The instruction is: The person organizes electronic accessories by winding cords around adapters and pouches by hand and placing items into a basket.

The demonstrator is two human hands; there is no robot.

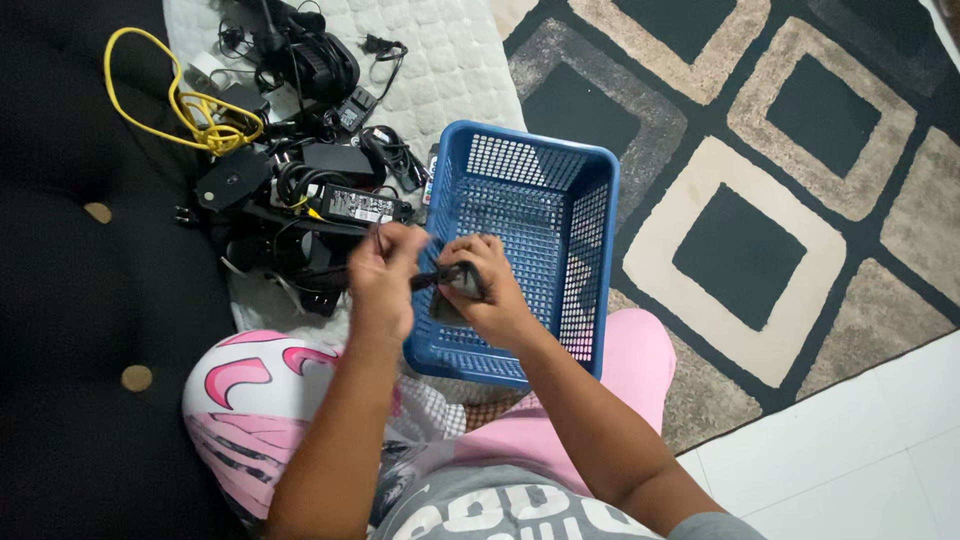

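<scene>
The right hand (pixel 487 290) grips a small black adapter (pixel 452 283) over the near-left corner of the blue basket (pixel 590 270). The left hand (pixel 383 272), at 9 o'clock of the right, pinches the adapter's thin black cord (pixel 425 279). A pile of black chargers (pixel 310 190) and a yellow cable (pixel 180 100) lie at 11 o'clock.

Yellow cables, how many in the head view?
1. The yellow cable lies looped at the top left, at the edge of the pile of black chargers and cords on the white quilted pad. More could be hidden under the pile.
</scene>
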